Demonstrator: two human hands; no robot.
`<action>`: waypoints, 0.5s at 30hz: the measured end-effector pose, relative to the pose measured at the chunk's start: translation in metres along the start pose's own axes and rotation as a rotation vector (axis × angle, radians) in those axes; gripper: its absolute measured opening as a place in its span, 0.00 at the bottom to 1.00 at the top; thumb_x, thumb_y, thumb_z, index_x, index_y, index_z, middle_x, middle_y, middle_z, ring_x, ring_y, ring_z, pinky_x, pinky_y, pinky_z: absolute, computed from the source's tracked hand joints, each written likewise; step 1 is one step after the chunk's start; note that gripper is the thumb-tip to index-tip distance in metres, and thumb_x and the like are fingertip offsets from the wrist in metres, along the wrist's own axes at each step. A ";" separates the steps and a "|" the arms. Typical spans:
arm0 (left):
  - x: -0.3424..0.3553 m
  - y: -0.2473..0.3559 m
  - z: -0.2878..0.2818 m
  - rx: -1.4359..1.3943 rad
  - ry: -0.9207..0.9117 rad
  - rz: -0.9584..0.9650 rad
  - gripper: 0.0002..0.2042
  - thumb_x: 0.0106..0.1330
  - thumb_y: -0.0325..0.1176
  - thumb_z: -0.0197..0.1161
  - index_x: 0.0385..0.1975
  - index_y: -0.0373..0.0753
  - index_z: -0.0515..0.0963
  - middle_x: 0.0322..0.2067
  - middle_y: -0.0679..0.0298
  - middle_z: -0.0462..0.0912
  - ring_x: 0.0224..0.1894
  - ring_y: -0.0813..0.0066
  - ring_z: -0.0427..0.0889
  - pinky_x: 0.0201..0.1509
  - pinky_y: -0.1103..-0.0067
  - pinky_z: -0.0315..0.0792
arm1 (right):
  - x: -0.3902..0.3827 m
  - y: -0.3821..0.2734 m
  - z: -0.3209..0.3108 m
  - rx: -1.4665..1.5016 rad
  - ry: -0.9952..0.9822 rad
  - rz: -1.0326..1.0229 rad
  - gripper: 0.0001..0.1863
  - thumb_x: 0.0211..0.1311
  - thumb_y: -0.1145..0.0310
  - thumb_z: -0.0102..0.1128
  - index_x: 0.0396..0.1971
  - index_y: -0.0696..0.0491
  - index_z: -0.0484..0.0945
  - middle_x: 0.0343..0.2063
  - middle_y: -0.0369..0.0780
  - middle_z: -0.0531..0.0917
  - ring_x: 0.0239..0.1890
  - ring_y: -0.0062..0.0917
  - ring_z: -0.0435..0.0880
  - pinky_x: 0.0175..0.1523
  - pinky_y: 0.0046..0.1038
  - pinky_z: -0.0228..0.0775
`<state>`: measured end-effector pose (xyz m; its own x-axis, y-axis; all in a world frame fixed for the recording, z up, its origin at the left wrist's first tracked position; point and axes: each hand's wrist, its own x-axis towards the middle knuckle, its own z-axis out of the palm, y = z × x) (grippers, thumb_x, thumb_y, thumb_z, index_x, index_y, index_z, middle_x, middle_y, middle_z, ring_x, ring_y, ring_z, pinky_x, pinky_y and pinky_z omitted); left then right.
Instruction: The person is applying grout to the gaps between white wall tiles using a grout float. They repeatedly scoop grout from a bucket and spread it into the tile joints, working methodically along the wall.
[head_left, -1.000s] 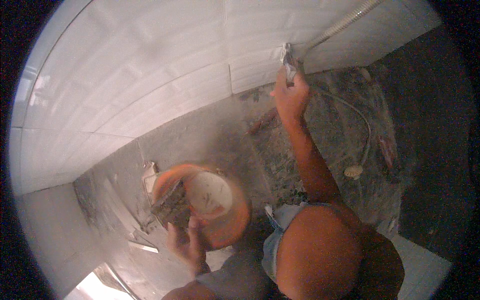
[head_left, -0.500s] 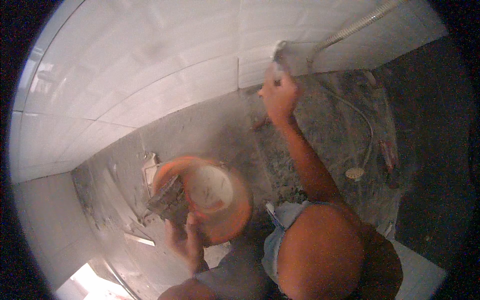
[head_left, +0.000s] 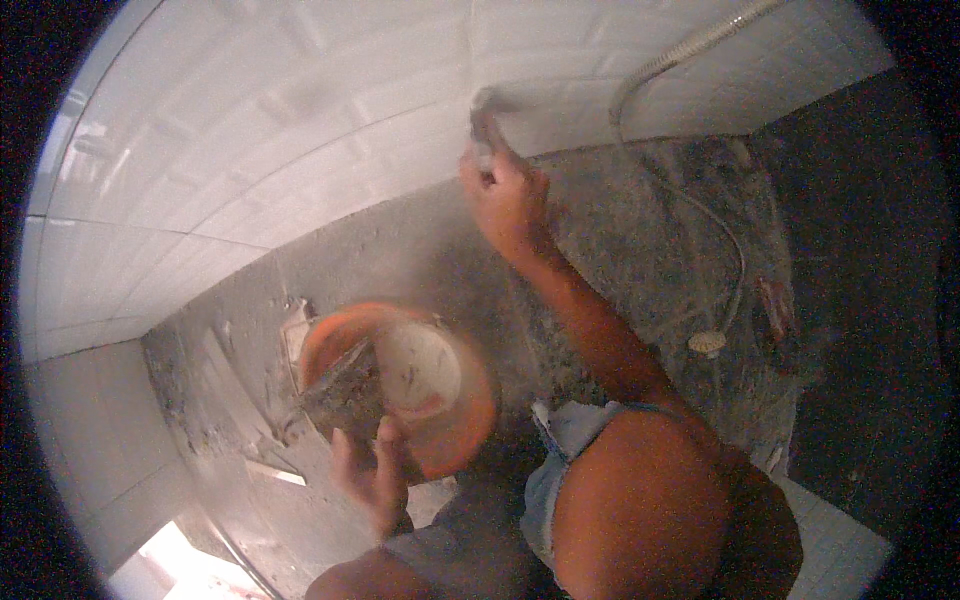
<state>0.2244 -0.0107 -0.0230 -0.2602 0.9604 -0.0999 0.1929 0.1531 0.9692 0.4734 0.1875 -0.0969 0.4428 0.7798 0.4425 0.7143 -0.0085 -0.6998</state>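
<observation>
My left hand point(head_left: 372, 475), low and left of centre, holds a flat grey plate point(head_left: 348, 392) with rough, smeared material on it; whether it has a handle is hidden. This plate is tilted over the left side of an orange basin point(head_left: 482, 405), where pale material point(head_left: 425, 375) shows inside. My right arm reaches far forward, and my right hand point(head_left: 508, 205) is closed around a small, pale-tipped hand tool point(head_left: 484, 115). Its blurred tip is at the white tiled wall point(head_left: 380, 155), by a vertical tile joint. The tool's exact kind cannot be made out.
A ribbed hose point(head_left: 690, 52) runs down the wall at the right. A thin cord point(head_left: 735, 235) leads over the dusty floor to a round pale disc point(head_left: 707, 344). Pale strips point(head_left: 240, 385) lie left of the basin; a reddish object point(head_left: 776, 310) lies at far right.
My right hand with its tool has moved left along the wall. The grey plate in my left hand has tilted slightly, while that hand stays almost in place.
</observation>
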 end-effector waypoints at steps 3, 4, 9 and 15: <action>0.004 0.011 0.001 0.075 -0.008 -0.005 0.12 0.70 0.32 0.66 0.47 0.32 0.79 0.36 0.61 0.83 0.34 0.73 0.82 0.39 0.77 0.74 | -0.005 0.008 0.004 0.053 0.068 -0.188 0.25 0.63 0.64 0.69 0.59 0.54 0.80 0.16 0.45 0.81 0.18 0.35 0.83 0.27 0.37 0.74; 0.003 0.012 -0.001 0.093 -0.009 0.018 0.12 0.70 0.32 0.66 0.47 0.32 0.78 0.37 0.61 0.83 0.35 0.73 0.82 0.39 0.77 0.74 | -0.003 0.020 0.001 0.077 0.078 -0.060 0.24 0.63 0.64 0.69 0.58 0.55 0.81 0.17 0.45 0.81 0.19 0.34 0.83 0.27 0.37 0.74; 0.000 0.009 -0.011 0.013 -0.029 -0.032 0.13 0.70 0.32 0.66 0.49 0.32 0.78 0.40 0.60 0.83 0.39 0.72 0.82 0.42 0.77 0.75 | 0.004 0.029 -0.014 -0.041 0.063 0.053 0.18 0.68 0.63 0.65 0.53 0.57 0.83 0.21 0.44 0.86 0.21 0.33 0.89 0.26 0.33 0.76; 0.000 -0.002 -0.008 -0.013 0.001 -0.034 0.15 0.70 0.32 0.66 0.51 0.32 0.77 0.40 0.59 0.84 0.39 0.72 0.82 0.43 0.77 0.76 | -0.004 0.032 -0.002 0.113 0.140 -0.039 0.16 0.70 0.65 0.63 0.52 0.58 0.83 0.22 0.43 0.87 0.18 0.30 0.87 0.28 0.32 0.77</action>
<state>0.2169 -0.0127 -0.0233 -0.2677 0.9544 -0.1323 0.1717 0.1824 0.9681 0.4957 0.1826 -0.1194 0.4928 0.6831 0.5391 0.6706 0.0966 -0.7355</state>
